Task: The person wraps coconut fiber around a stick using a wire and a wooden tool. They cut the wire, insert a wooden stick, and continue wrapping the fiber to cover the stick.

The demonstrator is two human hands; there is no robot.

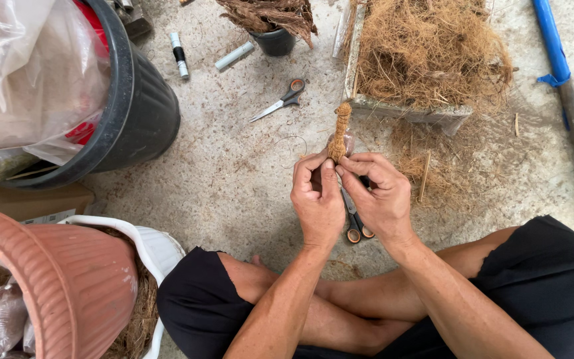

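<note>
Here the person sat cross-legged on the concrete floor [234, 166], both hands raised together in front of the knees. The left hand [317, 199] and the right hand [380, 196] were pinched side by side on the lower end of a short fibre-wrapped stick [341, 129], fingertips touching it from either side, so that its brown, rope-like upper part stood upright above the thumbs. A small clear plastic piece [348, 141] showed just beside the stick at the fingertips; what it was could not be told.

Under the hands, partly hidden by them, lay a pair of scissors with orange-lined handles [355, 229] on the floor. A second pair of scissors [280, 103] lay open further off, toward the top of the view, near a small dark pot [274, 41] holding dry brown material. Just beyond the stick stood a shallow tray [406, 113] heaped with coconut fibre [426, 53], with loose strands spilled on the floor beside it. At the left edge stood a large black tub [137, 106] stuffed with plastic bags, and in the lower left corner a terracotta pot [61, 279] leaned over a white basin [161, 249]. A blue pipe [553, 46] ran along the right edge.
</note>
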